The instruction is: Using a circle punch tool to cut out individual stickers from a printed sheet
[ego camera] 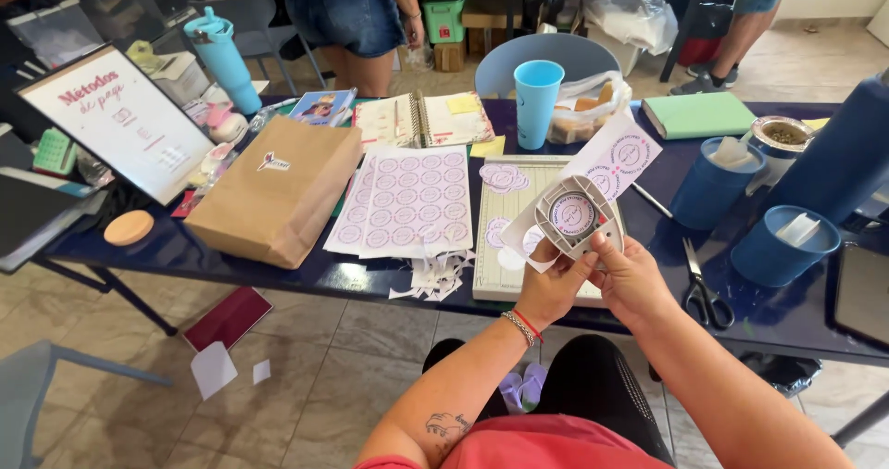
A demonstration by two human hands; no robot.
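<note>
My left hand [548, 288] and my right hand [632, 279] together hold a grey round paper punch [574, 215] raised over the table. A white strip printed with round pink stickers [619, 162] runs through the punch, and one sticker shows in its opening. Below lies a pale cutting mat [489, 247] with cut round stickers [503, 176] on it. Sheets of printed stickers [407, 200] lie to the left, with paper scraps [435, 277] at the table's front edge.
Brown paper bag [278, 191] at left, a framed sign [120, 122] behind it. Blue cup [537, 101], open notebook [421, 117], green book [699, 114], scissors [704, 288], blue containers [782, 245] on the dark blue table [231, 261]. Other people stand beyond the table.
</note>
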